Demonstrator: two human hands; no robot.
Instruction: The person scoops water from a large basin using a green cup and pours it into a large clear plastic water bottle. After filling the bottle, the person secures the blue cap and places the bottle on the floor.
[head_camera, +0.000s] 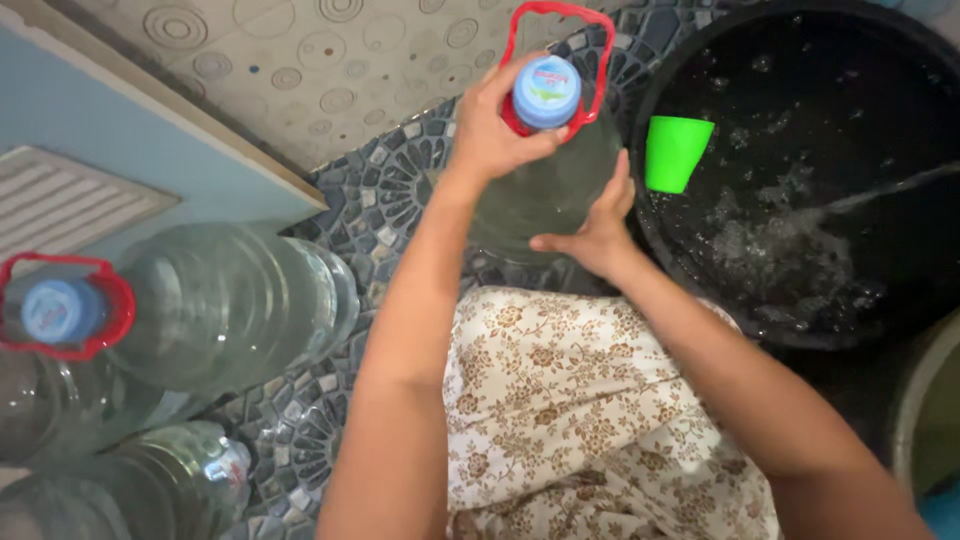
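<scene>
A large clear plastic water bottle (545, 195) stands upright on the patterned tile floor in front of me. It has a blue cap (546, 92) and a red carry handle (557, 14). My left hand (492, 125) is closed around the bottle's neck just beside the cap. My right hand (597, 225) presses flat against the bottle's right side, fingers together.
A big black tub (655, 215) of water stands at the right, a stream pouring into it and a green cup (675, 152) floating inside. Three more clear bottles lie at the left (230, 305), one with a blue cap and red handle (62, 308). My floral skirt (570, 420) fills the foreground.
</scene>
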